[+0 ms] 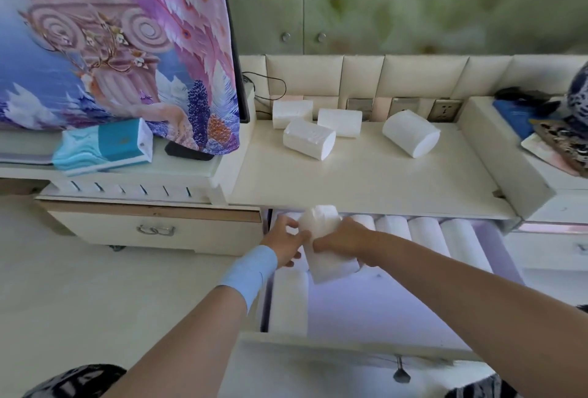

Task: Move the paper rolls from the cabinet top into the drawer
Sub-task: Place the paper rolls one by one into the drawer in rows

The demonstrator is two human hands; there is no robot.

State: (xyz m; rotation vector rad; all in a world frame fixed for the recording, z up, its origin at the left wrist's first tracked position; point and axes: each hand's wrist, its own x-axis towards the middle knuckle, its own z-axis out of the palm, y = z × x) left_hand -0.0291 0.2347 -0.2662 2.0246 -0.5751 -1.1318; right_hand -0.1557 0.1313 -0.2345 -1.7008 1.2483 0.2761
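Observation:
Both my hands hold one white paper roll (327, 262) over the open drawer (350, 346), just below the cabinet's front edge. My left hand (284, 243) grips its left side and my right hand (342, 240) grips its right side. Several more white rolls lie on the cream cabinet top (366, 181): one at the back left (292, 112), one in front of it (309, 139), one in the middle (339, 122), and one to the right (411, 138). Inside the drawer, several rolls (423, 233) lie side by side along the back, and one (288, 302) lies along the left wall.
A covered screen with a purple feather cloth (117, 47) stands at the left, above a blue tissue pack (105, 151) and a dark remote (187, 152). Wall sockets (444, 110) line the cabinet's back. A raised ledge with clutter (547, 130) bounds the right side. A shut drawer (156, 230) lies at left.

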